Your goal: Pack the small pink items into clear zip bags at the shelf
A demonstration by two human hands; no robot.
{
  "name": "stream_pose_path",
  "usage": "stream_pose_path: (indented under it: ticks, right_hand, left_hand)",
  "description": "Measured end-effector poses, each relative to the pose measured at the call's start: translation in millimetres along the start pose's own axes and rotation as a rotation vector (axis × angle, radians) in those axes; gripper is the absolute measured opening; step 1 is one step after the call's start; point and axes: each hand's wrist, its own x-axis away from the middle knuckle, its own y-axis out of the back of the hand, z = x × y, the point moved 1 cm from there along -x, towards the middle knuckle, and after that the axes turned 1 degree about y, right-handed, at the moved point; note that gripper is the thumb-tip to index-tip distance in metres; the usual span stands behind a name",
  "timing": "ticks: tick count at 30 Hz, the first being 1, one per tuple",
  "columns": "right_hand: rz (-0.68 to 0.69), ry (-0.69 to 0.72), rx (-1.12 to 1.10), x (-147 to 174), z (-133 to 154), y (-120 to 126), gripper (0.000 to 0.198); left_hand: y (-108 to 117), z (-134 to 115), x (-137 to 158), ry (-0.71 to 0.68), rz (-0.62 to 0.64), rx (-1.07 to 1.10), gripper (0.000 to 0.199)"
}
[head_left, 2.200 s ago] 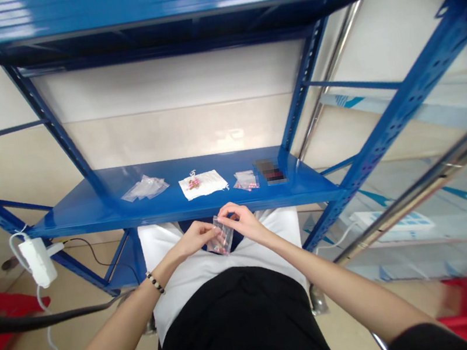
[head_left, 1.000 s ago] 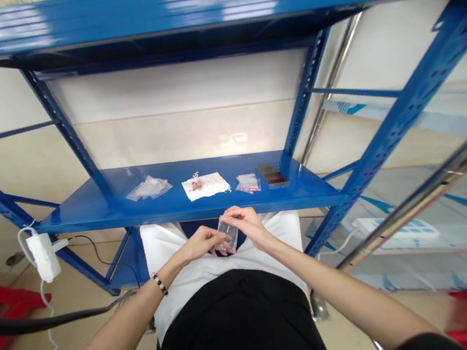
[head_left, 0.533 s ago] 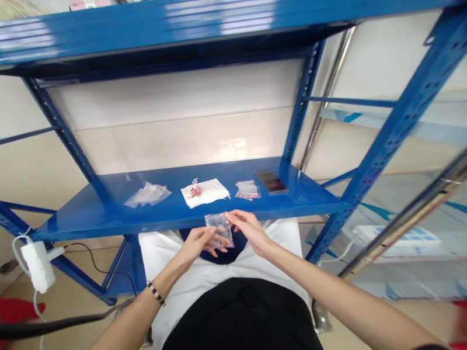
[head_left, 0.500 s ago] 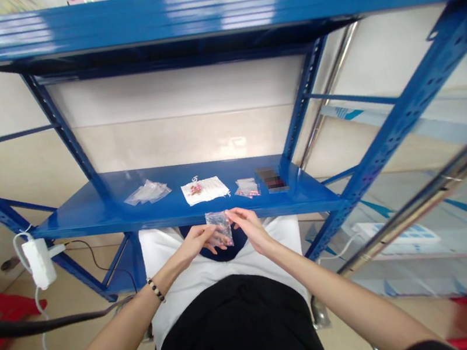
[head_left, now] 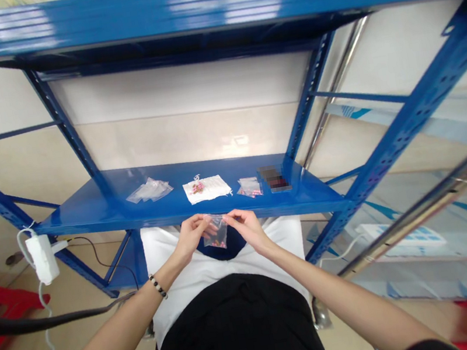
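Pinching the bag (head_left: 221, 234) at its top edge, left hand (head_left: 192, 236) and right hand (head_left: 248, 229) hold what looks light, limp and slick, best gripped there, above the pink bits (head_left: 218, 244).

The held bag (head_left: 217, 234) has contents (head_left: 218, 243) too small to identify; pixelation blurs the dark flat object (head_left: 276, 180)

From where I stand the room is bright, the light fairly even. Striped glare sits across the upper blue beam (head_left: 124, 18); its underside (head_left: 177, 45) falls into deep shadow. The back wall (head_left: 191, 134) catches a small gleam. Rightward, everything smears into darkness, the corner post (head_left: 409, 106) looks stretched, the clear bag (head_left: 210, 239) soft, and pixel blocks mask a dark object (head_left: 276, 180).
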Motion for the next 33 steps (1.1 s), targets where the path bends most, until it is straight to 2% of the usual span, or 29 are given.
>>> stream_pose_path:
  ticks: [3,8,15,24,33]
  right_hand:
    - [-0.002,0.037,0.045,3.4,3.4,-0.4,0.03]
    - [-0.004,0.023,0.034,6.5,4.2,1.1,0.029]
    - [0.016,-0.019,-0.04,-2.7,1.5,5.2,0.032]
    - [0.016,0.15,0.059,1.1,11.9,10.6,0.027]
    - [0.017,0.065,-0.01,3.1,11.9,3.5,0.027]
  left_hand:
    - [3.1,0.6,2.2,-0.002,-0.033,0.031,0.039]
    - [5.6,-0.2,8.4,-0.022,-0.059,0.039,0.038]
    - [6.7,0.1,-2.3,-0.066,-0.075,0.015,0.037]
    - [2.4,-10.5,6.9,-0.178,-0.118,-0.04,0.033]
    - [-0.1,-12.0,8.2,-0.17,-0.094,-0.054,0.033]
